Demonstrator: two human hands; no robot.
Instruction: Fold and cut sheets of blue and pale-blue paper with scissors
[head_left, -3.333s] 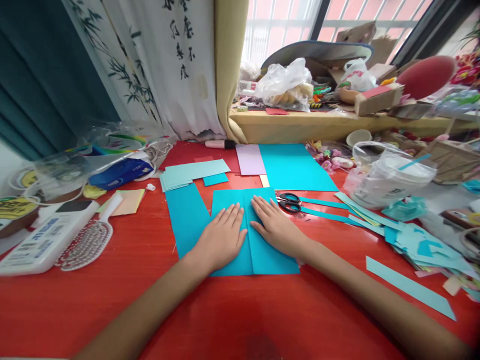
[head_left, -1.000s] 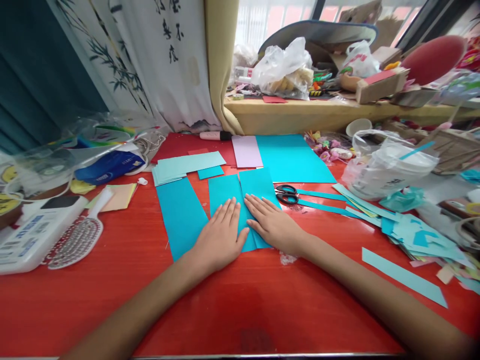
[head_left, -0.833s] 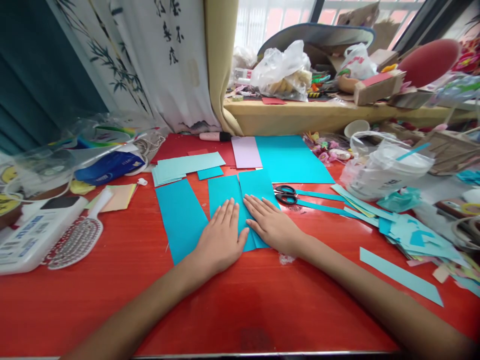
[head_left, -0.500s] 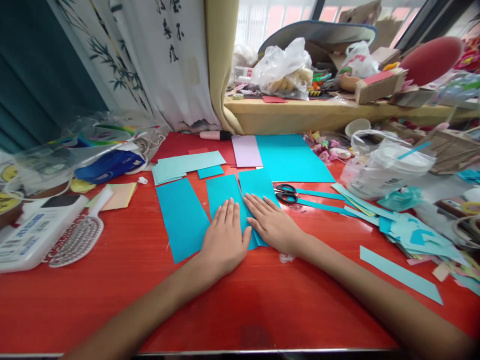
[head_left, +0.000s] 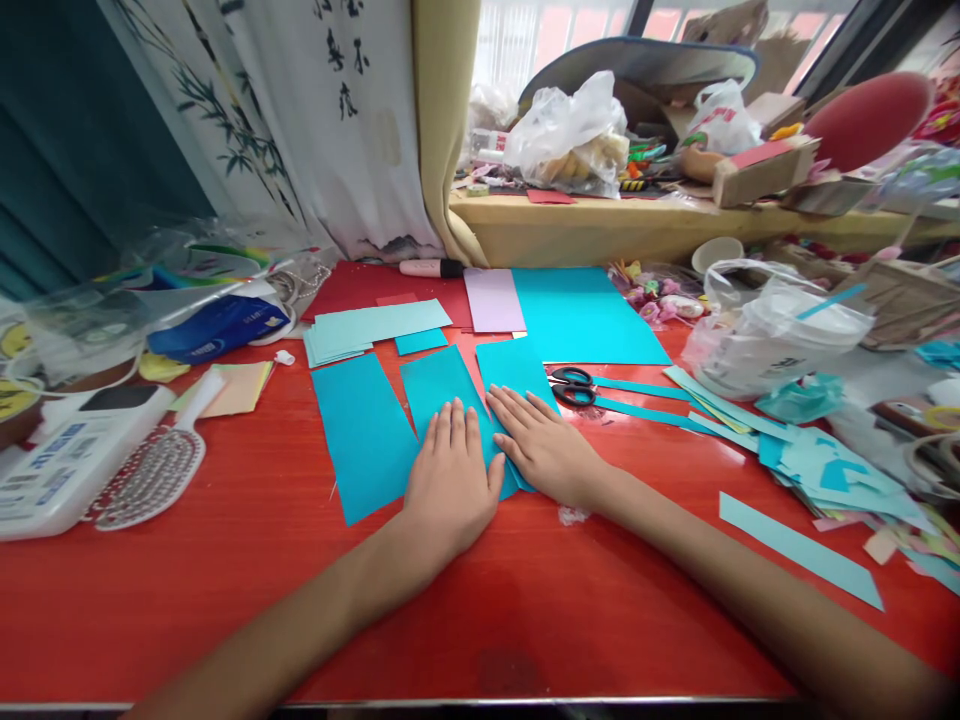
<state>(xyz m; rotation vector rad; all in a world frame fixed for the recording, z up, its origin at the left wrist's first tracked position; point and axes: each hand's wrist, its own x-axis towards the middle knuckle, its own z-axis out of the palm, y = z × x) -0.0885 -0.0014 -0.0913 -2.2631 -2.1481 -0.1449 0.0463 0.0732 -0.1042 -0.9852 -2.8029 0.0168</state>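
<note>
My left hand [head_left: 454, 465] lies flat, fingers stretched out, on a blue strip of paper [head_left: 435, 380] in the middle of the table. Flat too, my right hand [head_left: 544, 445] presses on another blue piece of paper [head_left: 517, 363] just beside it. The two pieces spread apart toward the far side; where they meet near me is partly hidden by my hands. A wider blue sheet [head_left: 364, 430] lies to the left, close to my left hand. Black-handled scissors [head_left: 573, 386] rest beyond my right hand, with blue strips by their blades.
Behind lie a large blue sheet [head_left: 585, 315], a lilac paper [head_left: 496, 300] and pale blue strips [head_left: 375, 328]. Paper scraps [head_left: 840, 470] and a plastic bag with a tub [head_left: 780, 330] stand at right. A hairbrush [head_left: 157, 475] and a white box [head_left: 71, 465] are at left.
The far end of the blue strip under my left hand has swung slightly left, widening the gap to the piece under my right hand. Both hands stay almost in place.
</note>
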